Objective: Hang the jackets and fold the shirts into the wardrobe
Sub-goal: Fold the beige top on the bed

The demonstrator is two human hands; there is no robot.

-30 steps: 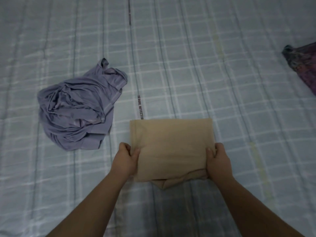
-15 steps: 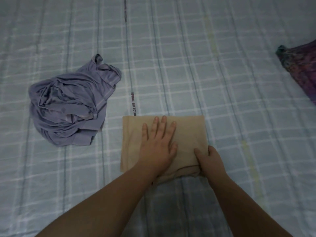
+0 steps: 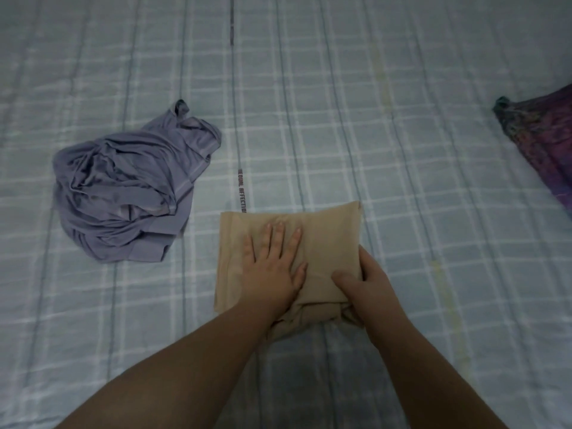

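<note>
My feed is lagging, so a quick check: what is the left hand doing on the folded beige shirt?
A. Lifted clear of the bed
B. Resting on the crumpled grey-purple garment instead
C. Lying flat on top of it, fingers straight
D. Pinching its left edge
C: the left hand lies palm-down with straight, spread fingers on the folded beige shirt, while the right hand grips its near right corner.

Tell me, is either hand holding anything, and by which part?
The right hand grips the folded beige shirt at its near right corner. The left hand only presses flat on top.
</note>
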